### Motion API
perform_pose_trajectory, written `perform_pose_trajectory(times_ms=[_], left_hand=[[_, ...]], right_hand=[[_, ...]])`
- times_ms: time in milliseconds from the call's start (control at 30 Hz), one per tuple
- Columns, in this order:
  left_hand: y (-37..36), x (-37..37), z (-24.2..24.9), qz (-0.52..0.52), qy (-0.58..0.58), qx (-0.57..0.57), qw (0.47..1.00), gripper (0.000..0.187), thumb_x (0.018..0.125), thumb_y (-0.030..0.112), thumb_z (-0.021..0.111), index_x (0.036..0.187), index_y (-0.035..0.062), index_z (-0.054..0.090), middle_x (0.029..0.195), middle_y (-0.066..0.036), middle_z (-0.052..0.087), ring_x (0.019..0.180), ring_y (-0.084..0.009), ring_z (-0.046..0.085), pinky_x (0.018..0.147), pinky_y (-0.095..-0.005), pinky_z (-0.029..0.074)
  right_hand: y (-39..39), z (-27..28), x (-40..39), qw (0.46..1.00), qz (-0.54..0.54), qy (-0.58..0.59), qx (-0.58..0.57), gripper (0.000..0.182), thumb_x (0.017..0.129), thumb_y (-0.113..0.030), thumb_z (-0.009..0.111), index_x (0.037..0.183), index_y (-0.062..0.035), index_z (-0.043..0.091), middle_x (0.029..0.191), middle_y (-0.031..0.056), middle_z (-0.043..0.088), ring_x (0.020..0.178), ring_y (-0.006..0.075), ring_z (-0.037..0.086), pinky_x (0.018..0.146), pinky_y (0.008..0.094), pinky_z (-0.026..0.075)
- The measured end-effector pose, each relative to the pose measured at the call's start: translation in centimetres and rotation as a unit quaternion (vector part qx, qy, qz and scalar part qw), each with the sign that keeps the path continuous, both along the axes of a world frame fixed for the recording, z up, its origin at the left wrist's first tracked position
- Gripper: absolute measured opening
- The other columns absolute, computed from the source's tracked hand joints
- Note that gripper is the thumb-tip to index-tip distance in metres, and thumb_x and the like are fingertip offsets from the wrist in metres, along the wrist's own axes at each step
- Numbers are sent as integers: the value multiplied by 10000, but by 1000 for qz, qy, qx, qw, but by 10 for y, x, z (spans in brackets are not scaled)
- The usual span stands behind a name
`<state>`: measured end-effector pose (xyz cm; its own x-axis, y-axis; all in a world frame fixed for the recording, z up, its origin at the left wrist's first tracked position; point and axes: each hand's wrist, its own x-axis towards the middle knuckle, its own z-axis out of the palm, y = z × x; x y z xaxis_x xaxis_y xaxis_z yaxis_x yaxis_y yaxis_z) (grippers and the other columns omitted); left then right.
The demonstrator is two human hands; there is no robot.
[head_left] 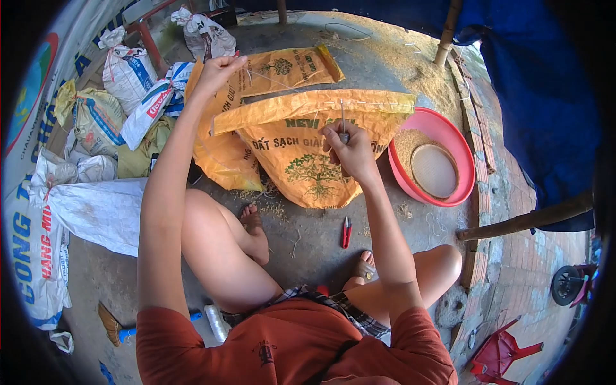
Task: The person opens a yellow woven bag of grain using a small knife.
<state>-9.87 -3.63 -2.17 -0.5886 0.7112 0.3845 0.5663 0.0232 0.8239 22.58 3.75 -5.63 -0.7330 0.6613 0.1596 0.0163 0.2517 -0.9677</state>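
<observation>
An orange printed sack [301, 138] lies before me, its folded top edge crossed by pale stitches. My right hand [350, 151] is closed around an awl-like tool [342, 112] whose thin metal shaft points up at the folded edge. Raised to the left, my left hand [218, 74] pinches a pale thread [273, 81] that runs toward the sack's top edge. A small red spot shows at the left fingertips; what it is I cannot make out. Another orange sack [292, 67] lies flat behind.
Right of the sack stands a pink basin [470, 163] with grain and a round sieve [435, 171]. Red-handled thread snips [346, 234] lie on the floor by my foot. Filled bags [128, 77] crowd the left. A white thread spool [216, 323] lies near my lap.
</observation>
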Motion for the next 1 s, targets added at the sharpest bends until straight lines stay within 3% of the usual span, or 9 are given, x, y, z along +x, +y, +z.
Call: perform_pose_trajectory(times_ms=[67,167,267,333,400,467,567,767,1000], left_hand=[[-14,-12,3,33,13,-117,992,347,782,361,673,817,16,657,723,2,597,660,-64,495,612,-227,394],[-9,-64,-42,95,43,-63,993,351,775,338,675,924,21,651,868,-49,640,780,-106,567,687,-251,439],[-12,-3,7,88,94,-43,991,372,774,313,670,1011,29,629,1008,-90,634,917,-159,590,780,-275,454],[-4,41,29,-87,78,-35,992,386,775,307,663,1037,27,620,1036,-99,631,977,-178,585,846,-288,442],[7,91,33,-197,155,-78,965,426,763,326,669,1060,27,610,1053,-121,620,977,-198,584,844,-306,444],[25,112,14,-231,215,-114,942,446,756,343,671,1050,13,611,1023,-150,625,954,-214,595,825,-316,449],[44,117,2,-242,135,-182,943,443,742,356,680,1002,0,632,935,-166,642,870,-225,616,770,-325,461],[53,136,19,-190,142,-255,937,399,696,347,725,870,-9,671,767,-147,650,701,-212,612,660,-343,454],[62,126,5,-183,172,-202,947,358,718,297,710,906,-4,665,764,-179,638,685,-176,597,643,-325,451]], right_hand=[[-5,2,0,1000,8,-16,7,184,890,-164,537,889,15,581,595,12,550,443,44,473,400,197,365],[-7,2,-2,999,36,-27,9,183,884,-164,547,868,15,581,581,11,542,452,44,473,409,200,366],[-9,1,-2,999,45,-21,16,187,881,-168,551,869,16,582,570,11,541,459,45,473,416,201,365],[-11,2,-2,999,40,-28,23,189,879,-165,554,862,21,582,568,10,537,460,43,471,416,200,365],[-12,2,-4,999,40,-27,26,181,878,-160,551,862,18,582,561,20,543,451,55,484,415,217,372],[-14,3,-3,998,40,-28,27,174,877,-155,548,861,15,582,554,30,548,443,67,497,415,235,379],[-16,9,-1,999,36,-13,18,159,874,-141,542,890,13,578,554,27,546,454,70,512,417,232,379],[-13,13,7,996,-42,-48,65,166,840,-118,560,913,30,576,552,82,573,489,132,569,458,281,413],[-24,13,3,980,-37,-90,175,117,806,-89,570,850,10,614,569,169,567,509,257,585,509,344,437]])
